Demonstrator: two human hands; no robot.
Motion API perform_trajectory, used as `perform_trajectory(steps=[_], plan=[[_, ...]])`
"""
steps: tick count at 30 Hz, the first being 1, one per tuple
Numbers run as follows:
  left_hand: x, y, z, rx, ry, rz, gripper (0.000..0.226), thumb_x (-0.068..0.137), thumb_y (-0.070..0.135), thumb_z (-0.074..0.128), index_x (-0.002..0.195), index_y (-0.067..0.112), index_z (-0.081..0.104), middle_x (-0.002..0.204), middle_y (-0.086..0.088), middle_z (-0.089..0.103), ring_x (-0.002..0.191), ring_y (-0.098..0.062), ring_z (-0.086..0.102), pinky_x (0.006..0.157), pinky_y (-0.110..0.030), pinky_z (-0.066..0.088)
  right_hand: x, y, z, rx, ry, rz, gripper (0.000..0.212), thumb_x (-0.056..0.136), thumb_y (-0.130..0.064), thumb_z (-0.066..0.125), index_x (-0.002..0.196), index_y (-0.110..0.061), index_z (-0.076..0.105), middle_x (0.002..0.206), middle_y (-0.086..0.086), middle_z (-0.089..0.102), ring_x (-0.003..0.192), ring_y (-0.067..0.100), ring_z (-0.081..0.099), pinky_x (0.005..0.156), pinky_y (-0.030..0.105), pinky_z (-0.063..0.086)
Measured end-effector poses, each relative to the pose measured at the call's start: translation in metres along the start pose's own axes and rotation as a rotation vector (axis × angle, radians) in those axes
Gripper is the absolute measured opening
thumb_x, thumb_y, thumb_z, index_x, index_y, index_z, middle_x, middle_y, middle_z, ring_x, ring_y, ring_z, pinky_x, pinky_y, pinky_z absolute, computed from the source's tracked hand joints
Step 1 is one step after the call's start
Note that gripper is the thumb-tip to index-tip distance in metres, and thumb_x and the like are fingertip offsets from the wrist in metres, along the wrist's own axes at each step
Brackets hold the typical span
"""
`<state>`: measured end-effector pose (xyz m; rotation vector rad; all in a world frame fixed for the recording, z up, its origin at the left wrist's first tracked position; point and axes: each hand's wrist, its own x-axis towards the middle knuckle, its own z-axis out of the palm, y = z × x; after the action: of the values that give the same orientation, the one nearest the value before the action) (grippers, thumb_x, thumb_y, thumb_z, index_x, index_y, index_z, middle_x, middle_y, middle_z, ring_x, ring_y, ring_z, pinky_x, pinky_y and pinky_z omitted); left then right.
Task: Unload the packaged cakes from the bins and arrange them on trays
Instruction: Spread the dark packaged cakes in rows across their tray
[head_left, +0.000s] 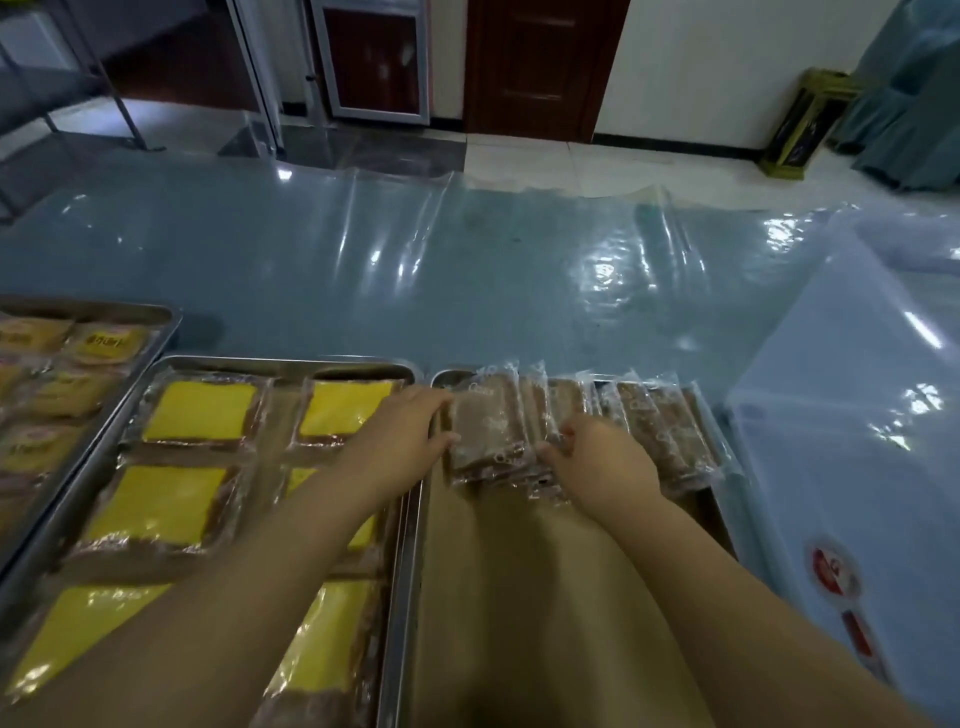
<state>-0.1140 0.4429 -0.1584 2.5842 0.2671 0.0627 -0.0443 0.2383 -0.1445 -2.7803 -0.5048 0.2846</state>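
Nearest the camera, two bare forearms reach over the brown paper liner (519, 571), smooth, matte and bare across the lower centre of the frame, of a shallow steel tray (440, 375) with rounded corners. At the tray's far end the brown cakes (485, 421), flat rectangular slabs in crinkly clear wrappers, stand overlapped on edge in a row. The left hand (415, 423) sets fairly straight fingers and thumb against the left side of the end packet, seemingly pressing rather than gripping, though the blur leaves this unsure. The right hand (592, 457) has its fingers curled in among the middle packets, pinching them. The step in hand looks like squaring up this first row. The next move probably calls for closing the packets up evenly, then fetching more to start a second row on the bare paper. To the left, a second steel tray (234, 361) touches the first and is already filled with yellow-topped cakes (200, 410), flat squares under glossy film. At the left edge of the frame a third tray (166, 322) holds rounder, orange-labelled packets (104, 343). At the right edge stands a pale box (857, 415) with red stickers, perhaps one of the bins. Beyond lies the blue desk (363, 260) under a rippled clear plastic sheet (519, 234), and at the top of the frame, tiled floor and dark doors.
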Motion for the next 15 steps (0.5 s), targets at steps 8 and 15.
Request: perform_trajectory(steps=[8,15], plan=[[0.068,-0.004,0.022,0.073,-0.136,0.01,0.063,0.092,0.041,0.053,0.146,0.021,0.027,0.148,-0.003,0.036,0.136,-0.028,0.026,0.107,-0.041,0.028,0.02,0.004,0.012,0.106,-0.031,0.043,0.02,0.088,-0.039,0.06,0.098,-0.023,0.055,0.08,-0.005,0.06,0.073,0.015,0.06,0.067,0.036,0.054],[0.074,-0.01,0.031,0.096,-0.157,0.021,0.055,0.084,0.048,0.061,0.133,0.03,0.046,0.127,0.001,0.046,0.12,-0.024,0.033,0.096,-0.041,0.03,0.012,0.006,0.015,0.157,0.045,0.066,0.003,0.089,-0.026,0.061,0.091,-0.023,0.06,0.086,-0.003,0.063,0.077,0.019,0.059,0.068,0.034,0.051]])
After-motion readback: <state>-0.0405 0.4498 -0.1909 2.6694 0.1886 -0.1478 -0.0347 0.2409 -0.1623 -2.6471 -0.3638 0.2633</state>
